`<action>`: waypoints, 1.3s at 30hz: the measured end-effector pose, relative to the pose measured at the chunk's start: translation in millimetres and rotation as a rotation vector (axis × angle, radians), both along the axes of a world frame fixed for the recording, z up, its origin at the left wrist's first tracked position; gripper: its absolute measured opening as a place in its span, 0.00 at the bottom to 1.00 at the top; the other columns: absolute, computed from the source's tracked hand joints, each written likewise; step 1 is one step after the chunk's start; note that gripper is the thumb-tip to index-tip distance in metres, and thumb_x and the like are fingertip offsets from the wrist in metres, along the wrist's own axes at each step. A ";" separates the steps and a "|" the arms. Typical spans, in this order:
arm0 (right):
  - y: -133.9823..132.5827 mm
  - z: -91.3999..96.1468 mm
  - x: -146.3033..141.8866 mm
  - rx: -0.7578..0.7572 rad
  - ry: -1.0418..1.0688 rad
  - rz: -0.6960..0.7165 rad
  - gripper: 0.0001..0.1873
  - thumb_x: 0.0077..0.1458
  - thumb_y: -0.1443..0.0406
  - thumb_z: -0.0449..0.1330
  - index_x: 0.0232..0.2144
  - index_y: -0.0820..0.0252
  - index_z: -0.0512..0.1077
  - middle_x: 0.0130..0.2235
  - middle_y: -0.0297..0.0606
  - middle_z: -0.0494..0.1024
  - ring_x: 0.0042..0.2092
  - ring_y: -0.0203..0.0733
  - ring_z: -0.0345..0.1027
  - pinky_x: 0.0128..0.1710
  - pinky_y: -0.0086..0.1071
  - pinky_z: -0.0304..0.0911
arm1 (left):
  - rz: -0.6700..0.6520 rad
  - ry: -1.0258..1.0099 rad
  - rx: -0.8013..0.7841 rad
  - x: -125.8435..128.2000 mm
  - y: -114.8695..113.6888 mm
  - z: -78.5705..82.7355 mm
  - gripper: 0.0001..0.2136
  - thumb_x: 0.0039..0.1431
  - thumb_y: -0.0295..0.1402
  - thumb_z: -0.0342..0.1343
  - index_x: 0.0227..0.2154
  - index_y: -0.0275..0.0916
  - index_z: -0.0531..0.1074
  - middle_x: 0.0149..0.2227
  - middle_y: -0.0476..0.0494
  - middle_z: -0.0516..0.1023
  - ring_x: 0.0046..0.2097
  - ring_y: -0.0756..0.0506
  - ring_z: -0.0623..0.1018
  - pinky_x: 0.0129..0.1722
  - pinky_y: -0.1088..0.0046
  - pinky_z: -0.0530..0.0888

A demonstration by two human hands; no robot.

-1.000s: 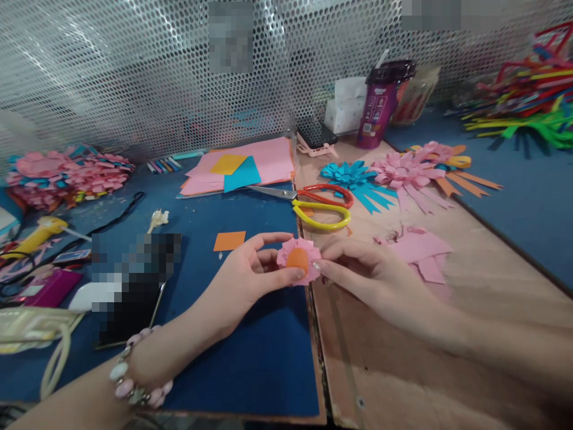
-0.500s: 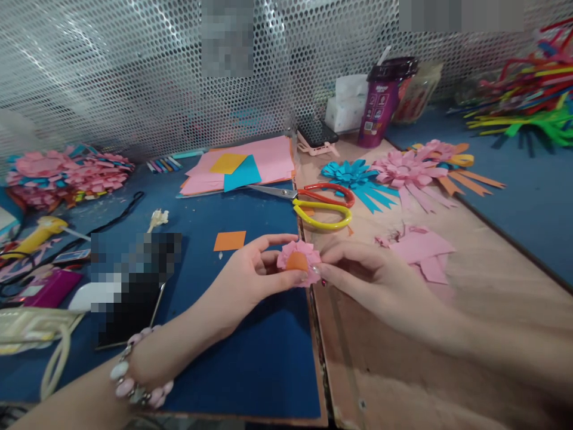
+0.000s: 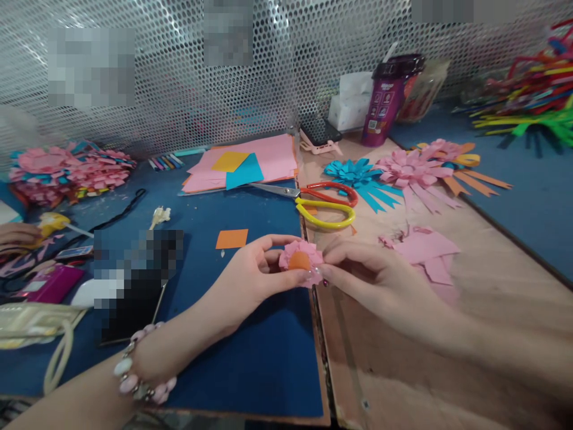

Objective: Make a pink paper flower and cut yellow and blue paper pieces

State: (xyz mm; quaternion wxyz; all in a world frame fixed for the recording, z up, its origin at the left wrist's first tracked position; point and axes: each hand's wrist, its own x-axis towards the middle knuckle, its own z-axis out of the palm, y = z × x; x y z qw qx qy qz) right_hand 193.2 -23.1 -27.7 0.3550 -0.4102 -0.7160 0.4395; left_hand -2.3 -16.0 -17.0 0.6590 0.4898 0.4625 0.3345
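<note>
Between my two hands is a small pink paper flower [image 3: 301,248] with an orange round centre, held up over the seam of the tables. My left hand [image 3: 264,269] grips it from the left, thumb across the lower front. From the right, my right hand [image 3: 371,272] pinches its edge between thumb and finger. Scissors [image 3: 313,200] with one red and one yellow handle lie just beyond. Left of the flower rests an orange paper square [image 3: 231,239]. Pink paper pieces [image 3: 427,251] lie past my right hand.
Stacked coloured paper [image 3: 273,155] lies at the back, near a purple cup [image 3: 385,104]. Finished blue [image 3: 351,172] and pink [image 3: 409,167] paper flowers sit right of the scissors. At left are a black phone [image 3: 134,304], a yellow glue gun [image 3: 54,224] and another person's hand [image 3: 18,234].
Another person's hand has come in at the left edge onto the glue gun. My hands keep nearly the same hold on the flower; the view has shifted slightly.
</note>
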 end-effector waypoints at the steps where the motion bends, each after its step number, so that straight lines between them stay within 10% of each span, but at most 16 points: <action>1: 0.0 0.2 0.1 -0.001 -0.002 -0.002 0.10 0.60 0.59 0.55 0.30 0.56 0.71 0.34 0.32 0.74 0.37 0.35 0.67 0.36 0.29 0.62 | 0.000 -0.001 0.000 -0.2 -0.1 0.0 0.24 0.46 0.31 0.66 0.48 0.38 0.68 0.40 0.43 0.79 0.39 0.48 0.78 0.44 0.72 0.72; 39: -2.9 1.7 1.1 0.038 -0.025 0.015 0.10 0.60 0.59 0.54 0.31 0.55 0.72 0.34 0.32 0.75 0.36 0.35 0.67 0.35 0.28 0.63 | -0.008 -0.057 -0.008 -1.4 -2.1 4.0 0.19 0.52 0.31 0.62 0.48 0.38 0.69 0.43 0.43 0.78 0.40 0.49 0.76 0.40 0.76 0.71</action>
